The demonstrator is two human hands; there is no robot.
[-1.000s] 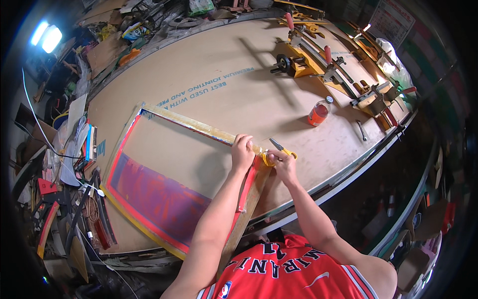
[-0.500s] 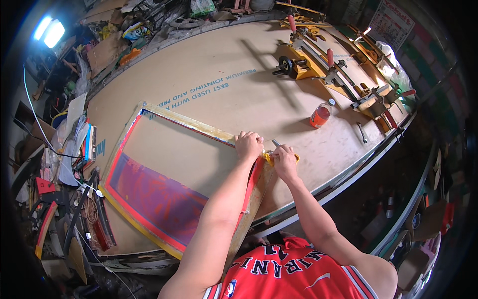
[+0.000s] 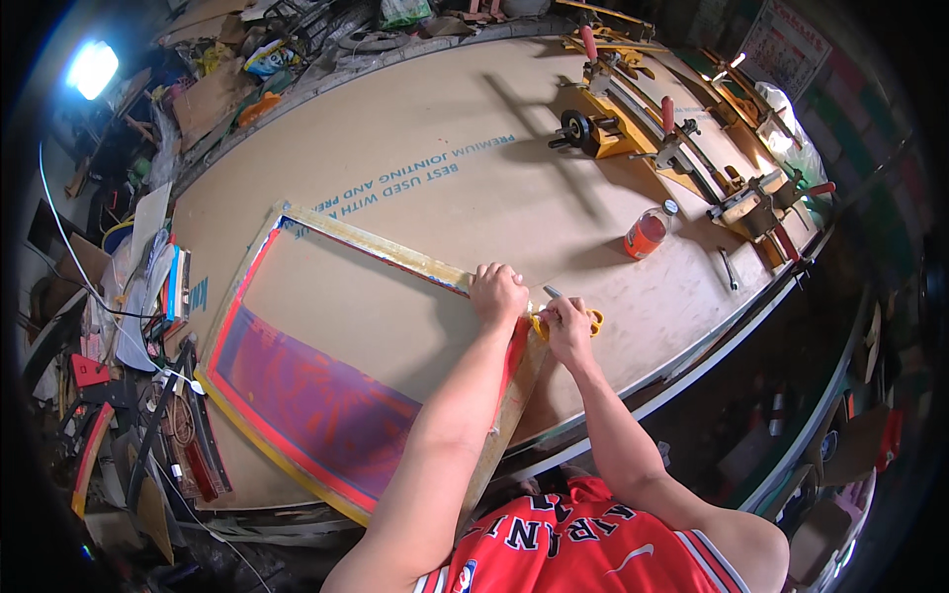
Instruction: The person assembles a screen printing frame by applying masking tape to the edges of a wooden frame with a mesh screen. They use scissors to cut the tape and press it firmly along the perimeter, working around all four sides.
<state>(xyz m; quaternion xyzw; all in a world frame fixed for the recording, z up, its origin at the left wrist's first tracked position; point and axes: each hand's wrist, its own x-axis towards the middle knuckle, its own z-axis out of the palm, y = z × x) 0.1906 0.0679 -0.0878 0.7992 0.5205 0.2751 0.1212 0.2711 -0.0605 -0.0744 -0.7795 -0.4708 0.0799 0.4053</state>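
Observation:
A wooden screen-printing frame lies slanted on the board-topped table, red tape along its inner edges. Its mesh carries a purple and orange stain in the near part. My left hand is closed over the frame's far right corner, fingers curled onto the bar. Just right of it, my right hand is closed around what look like yellow-handled scissors. Yellow loops show on both sides of that fist, and a grey tip sticks out above it. The grip itself is hidden by my fingers.
Right of my hands stand a bottle of red-orange liquid and a wrench. Several bar clamps with red handles line the table's far right. Piled clutter crowds the left side; a lamp shines at upper left.
My right hand has shifted slightly toward me and turned, showing more of the yellow loop on its right. My left hand keeps its hold on the frame corner. The view has shifted a little.

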